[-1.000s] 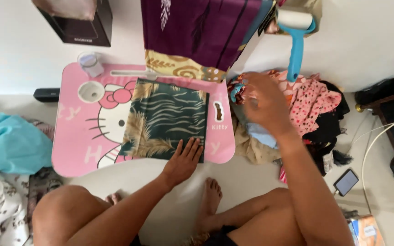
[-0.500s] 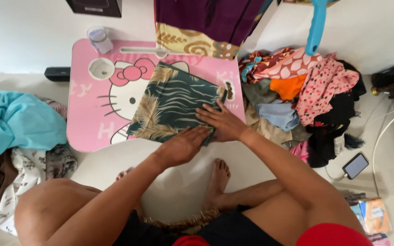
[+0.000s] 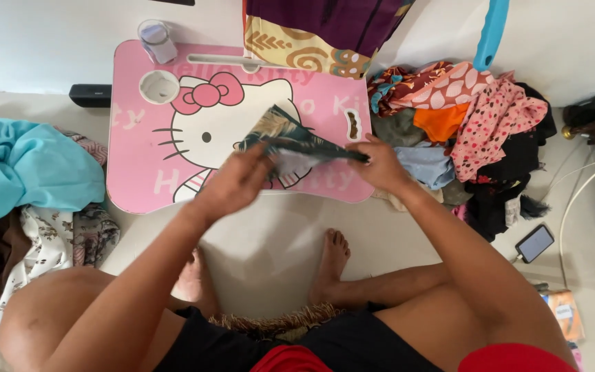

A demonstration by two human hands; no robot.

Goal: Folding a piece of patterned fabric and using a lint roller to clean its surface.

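Observation:
A folded dark green cloth with tan leaf print (image 3: pixel 290 138) is lifted off a pink lap table (image 3: pixel 139 172) that carries a white cat picture. My left hand (image 3: pixel 235 182) grips the cloth's near left edge. My right hand (image 3: pixel 380 162) grips its right end. The cloth hangs tilted between both hands, above the table's right half.
A heap of mixed clothes (image 3: pixel 463 131) lies right of the table. Turquoise and patterned cloths (image 3: pixel 29 179) lie to the left. A small clear cup (image 3: pixel 156 40) stands at the table's far corner. A purple and yellow cloth (image 3: pixel 311 34) hangs behind. A phone (image 3: pixel 535 242) rests on the floor.
The cloth lay flat on the table with both hands pressing it; now both hands have lifted it off the table. Earlier still, my right hand came back from the clothes heap.

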